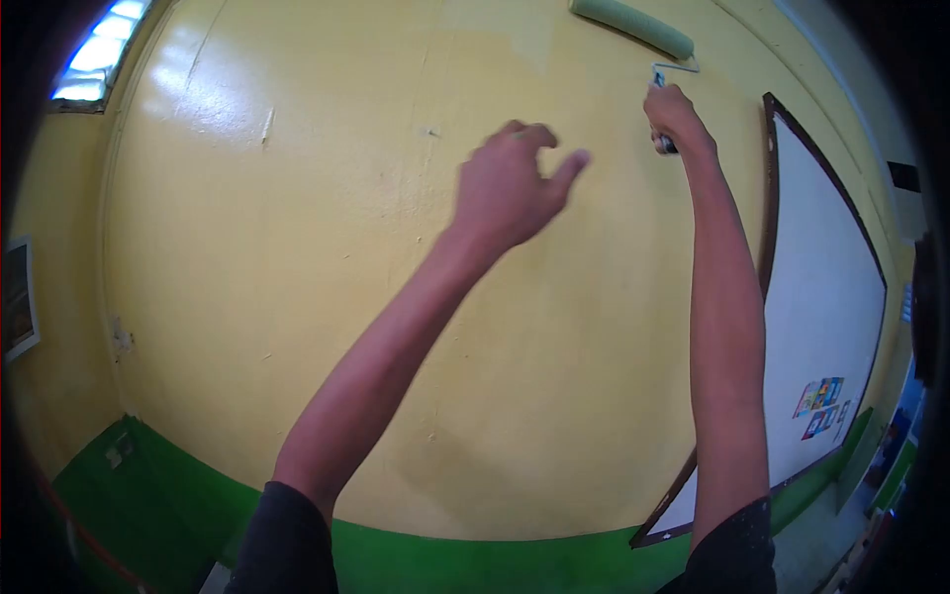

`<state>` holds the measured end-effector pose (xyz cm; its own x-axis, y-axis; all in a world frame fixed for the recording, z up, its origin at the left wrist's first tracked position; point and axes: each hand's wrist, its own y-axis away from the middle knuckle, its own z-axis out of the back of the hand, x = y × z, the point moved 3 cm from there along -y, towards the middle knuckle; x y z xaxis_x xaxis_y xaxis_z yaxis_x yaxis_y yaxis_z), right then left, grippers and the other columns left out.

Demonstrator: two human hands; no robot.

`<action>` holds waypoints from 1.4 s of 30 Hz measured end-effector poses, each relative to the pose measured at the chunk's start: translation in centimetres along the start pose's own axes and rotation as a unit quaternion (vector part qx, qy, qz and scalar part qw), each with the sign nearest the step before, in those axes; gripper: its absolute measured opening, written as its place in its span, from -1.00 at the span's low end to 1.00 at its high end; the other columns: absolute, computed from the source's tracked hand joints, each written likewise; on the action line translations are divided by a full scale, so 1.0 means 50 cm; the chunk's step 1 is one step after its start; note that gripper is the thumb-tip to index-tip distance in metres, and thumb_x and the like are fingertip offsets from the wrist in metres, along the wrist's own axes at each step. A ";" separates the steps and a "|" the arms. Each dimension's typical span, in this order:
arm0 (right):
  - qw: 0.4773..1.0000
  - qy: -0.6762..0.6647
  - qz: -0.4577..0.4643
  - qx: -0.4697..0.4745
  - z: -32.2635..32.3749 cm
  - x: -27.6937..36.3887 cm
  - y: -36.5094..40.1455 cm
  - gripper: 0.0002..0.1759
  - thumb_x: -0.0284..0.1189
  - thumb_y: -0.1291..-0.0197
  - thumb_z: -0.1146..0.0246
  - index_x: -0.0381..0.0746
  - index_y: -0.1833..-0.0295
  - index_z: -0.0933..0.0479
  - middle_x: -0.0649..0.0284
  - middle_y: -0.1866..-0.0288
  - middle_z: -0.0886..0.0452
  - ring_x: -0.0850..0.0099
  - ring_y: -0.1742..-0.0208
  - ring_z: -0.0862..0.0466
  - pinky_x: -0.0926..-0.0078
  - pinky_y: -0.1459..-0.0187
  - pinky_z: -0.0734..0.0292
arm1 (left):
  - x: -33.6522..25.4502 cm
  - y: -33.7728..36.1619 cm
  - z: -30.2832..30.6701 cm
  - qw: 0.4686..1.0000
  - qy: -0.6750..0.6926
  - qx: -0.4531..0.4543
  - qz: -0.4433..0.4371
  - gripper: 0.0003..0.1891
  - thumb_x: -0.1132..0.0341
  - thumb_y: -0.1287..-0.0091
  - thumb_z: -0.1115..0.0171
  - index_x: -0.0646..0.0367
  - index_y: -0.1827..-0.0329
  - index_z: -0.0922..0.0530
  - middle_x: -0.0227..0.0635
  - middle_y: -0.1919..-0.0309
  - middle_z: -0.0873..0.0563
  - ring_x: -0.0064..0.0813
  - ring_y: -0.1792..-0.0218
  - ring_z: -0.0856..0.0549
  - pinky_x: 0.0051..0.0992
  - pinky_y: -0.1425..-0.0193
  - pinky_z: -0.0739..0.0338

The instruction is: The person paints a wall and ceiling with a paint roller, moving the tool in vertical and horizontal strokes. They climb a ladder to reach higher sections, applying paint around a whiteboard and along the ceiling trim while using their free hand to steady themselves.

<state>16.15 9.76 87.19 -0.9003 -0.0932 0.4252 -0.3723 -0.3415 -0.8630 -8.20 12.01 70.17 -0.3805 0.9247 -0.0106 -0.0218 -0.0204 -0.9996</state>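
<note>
Roller (633, 28) in right hand (677, 117); wall (287, 267) stretches left, whiteboard edge (769, 198) right.

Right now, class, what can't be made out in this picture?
All in the head view:
Roller handle: mostly hidden by the right hand.
Roller cover: one end cut off by the top edge.
Wall picture: cut off by the left edge.
Cards on the whiteboard: print too small.

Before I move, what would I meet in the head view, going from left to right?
White-edged picture, bright window, left hand raised with nothing in it, right hand gripping the paint roller, small colourful cards on the whiteboard.
</note>
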 end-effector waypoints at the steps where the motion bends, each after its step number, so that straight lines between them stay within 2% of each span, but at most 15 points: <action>1: 1.000 0.014 0.000 -0.001 -0.007 -0.012 0.038 -0.62 -0.25 -0.42 -0.03 -0.38 0.17 -0.56 0.03 0.43 -0.71 0.18 0.42 -0.77 0.16 0.34 -0.65 | 0.027 0.016 0.029 1.000 -0.011 -0.004 0.017 -0.50 -0.06 -0.41 -0.33 0.30 0.02 -0.72 -0.04 0.07 -0.78 -0.20 0.08 -0.83 -0.29 0.05 -0.69; 5: 0.996 0.055 0.053 -0.042 -0.089 -0.154 0.200 -0.51 -0.14 -0.57 0.07 -0.41 0.05 -0.47 -0.21 0.25 -0.70 -0.12 0.30 -0.75 -0.03 0.19 -0.65 | 0.133 0.078 0.117 0.992 -0.086 -0.044 0.080 -0.74 0.15 -0.36 -0.40 0.18 0.13 -0.77 -0.20 0.19 -0.82 -0.35 0.24 -0.80 -0.34 0.19 -0.64; 7: 1.000 0.007 -0.016 0.002 -0.085 -0.149 0.352 -0.54 -0.16 -0.60 0.09 -0.40 0.02 -0.43 -0.24 0.24 -0.67 -0.19 0.23 -0.73 -0.07 0.17 -0.61 | 0.189 0.091 0.139 0.986 -0.111 -0.075 0.100 -0.81 0.20 -0.34 -0.41 0.13 0.17 -0.79 -0.26 0.22 -0.82 -0.39 0.30 -0.77 -0.35 0.23 -0.61; 9: 0.999 0.049 -0.008 0.011 -0.105 -0.202 0.448 -0.58 -0.19 -0.63 0.12 -0.37 0.02 -0.39 -0.24 0.28 -0.66 -0.22 0.25 -0.72 -0.10 0.25 -0.58 | 0.236 0.069 0.149 0.980 -0.142 -0.130 0.041 -0.86 0.23 -0.33 -0.41 0.06 0.19 -0.80 -0.32 0.25 -0.82 -0.40 0.39 -0.71 -0.36 0.27 -0.56; 11: 0.996 0.045 -0.064 0.049 -0.100 -0.193 0.546 -0.60 -0.21 -0.65 0.13 -0.36 0.02 -0.36 -0.26 0.29 -0.66 -0.21 0.27 -0.73 -0.11 0.28 -0.56 | 0.246 0.045 0.147 0.978 -0.162 -0.121 0.049 -0.85 0.23 -0.33 -0.41 0.03 0.14 -0.81 -0.34 0.23 -0.81 -0.36 0.36 -0.74 -0.36 0.22 -0.59; 14: 0.990 0.041 -0.108 0.080 -0.109 -0.202 0.605 -0.61 -0.21 -0.65 0.13 -0.37 0.00 -0.35 -0.26 0.30 -0.65 -0.18 0.27 -0.74 -0.11 0.27 -0.56 | 0.261 0.000 0.129 0.975 -0.197 -0.094 -0.032 -0.84 0.19 -0.35 -0.40 -0.05 0.09 -0.80 -0.40 0.16 -0.79 -0.33 0.29 -0.77 -0.30 0.16 -0.65; 18: 0.989 0.017 -0.123 0.079 -0.095 -0.145 0.543 -0.59 -0.20 -0.65 0.13 -0.39 0.02 -0.36 -0.25 0.30 -0.65 -0.16 0.23 -0.75 -0.09 0.29 -0.57 | 0.262 -0.040 0.120 0.968 -0.232 -0.091 -0.033 -0.85 0.18 -0.36 -0.39 -0.06 0.10 -0.81 -0.41 0.17 -0.78 -0.34 0.27 -0.78 -0.30 0.16 -0.66; 20: 0.997 0.061 -0.041 0.034 -0.097 -0.134 0.470 -0.58 -0.20 -0.64 0.12 -0.39 0.03 -0.38 -0.24 0.25 -0.66 -0.15 0.22 -0.75 -0.06 0.30 -0.59 | 0.268 -0.051 0.112 0.961 -0.257 -0.087 -0.048 -0.85 0.17 -0.38 -0.38 -0.08 0.10 -0.82 -0.43 0.15 -0.77 -0.34 0.26 -0.78 -0.30 0.16 -0.67; 22: 0.997 0.023 -0.054 0.041 -0.086 -0.083 0.409 -0.55 -0.17 -0.63 0.11 -0.40 0.00 -0.43 -0.26 0.15 -0.67 -0.19 0.14 -0.74 -0.08 0.18 -0.61 | 0.279 -0.055 0.102 0.961 -0.262 -0.075 -0.050 -0.84 0.17 -0.38 -0.37 -0.08 0.09 -0.82 -0.42 0.13 -0.76 -0.34 0.25 -0.78 -0.29 0.16 -0.67; 26: 0.997 0.073 0.035 0.007 -0.102 -0.049 0.210 -0.48 -0.13 -0.60 0.14 -0.38 -0.08 -0.50 -0.26 0.03 -0.67 -0.07 0.07 -0.76 0.03 -0.05 -0.61 | 0.283 -0.054 0.097 0.962 -0.264 -0.047 -0.047 -0.83 0.17 -0.39 -0.36 -0.08 0.07 -0.82 -0.41 0.10 -0.75 -0.34 0.22 -0.78 -0.29 0.14 -0.68; 32: 0.995 0.047 0.080 -0.040 -0.064 0.094 0.048 -0.64 -0.35 -0.35 0.03 -0.40 0.19 -0.59 -0.02 0.47 -0.70 0.13 0.42 -0.77 0.13 0.24 -0.65 | 0.271 -0.054 0.101 0.948 -0.311 -0.020 -0.062 -0.82 0.23 -0.42 -0.31 -0.06 0.02 -0.81 -0.34 0.09 -0.75 -0.29 0.18 -0.79 -0.27 0.08 -0.70; 35: 0.999 0.026 0.033 0.008 -0.075 0.125 -0.017 -0.58 -0.25 -0.48 0.08 -0.40 0.12 -0.53 -0.03 0.42 -0.68 0.21 0.51 -0.72 0.20 0.41 -0.62 | 0.262 -0.039 0.102 0.944 -0.325 0.011 -0.060 -0.80 0.25 -0.42 -0.29 -0.06 -0.01 -0.80 -0.31 0.09 -0.75 -0.26 0.16 -0.79 -0.25 0.07 -0.71; 38: 0.996 0.058 0.067 0.014 -0.118 0.127 -0.041 -0.58 -0.27 -0.49 0.08 -0.42 0.12 -0.52 -0.06 0.43 -0.68 0.20 0.54 -0.70 0.18 0.40 -0.62 | 0.257 -0.038 0.107 0.947 -0.317 0.035 -0.041 -0.77 0.24 -0.43 -0.27 -0.07 -0.07 -0.78 -0.28 0.10 -0.74 -0.24 0.16 -0.79 -0.23 0.07 -0.71; 40: 0.997 0.047 0.061 0.026 -0.116 0.130 0.092 -0.66 -0.41 -0.33 0.00 -0.41 0.07 -0.62 -0.11 0.29 -0.75 0.05 0.31 -0.81 0.11 0.20 -0.72 | 0.261 -0.027 0.110 0.946 -0.318 0.044 -0.036 -0.73 0.25 -0.43 -0.26 -0.09 -0.13 -0.75 -0.26 0.11 -0.74 -0.23 0.17 -0.79 -0.23 0.08 -0.71; 42: 0.997 0.033 0.041 -0.054 -0.162 0.065 0.199 -0.58 -0.28 -0.49 0.04 -0.40 -0.02 -0.60 -0.22 0.08 -0.73 -0.06 0.06 -0.79 0.06 0.03 -0.70 | 0.263 -0.031 0.114 0.946 -0.319 0.049 -0.038 -0.69 0.25 -0.43 -0.25 -0.11 -0.20 -0.72 -0.25 0.12 -0.74 -0.22 0.18 -0.78 -0.23 0.09 -0.71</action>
<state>7.68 13.64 77.80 -0.9405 -0.0538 0.3356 -0.3151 -0.2326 -0.9201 -18.46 22.04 71.75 -0.8542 0.5078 0.1116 -0.1458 -0.0279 -0.9889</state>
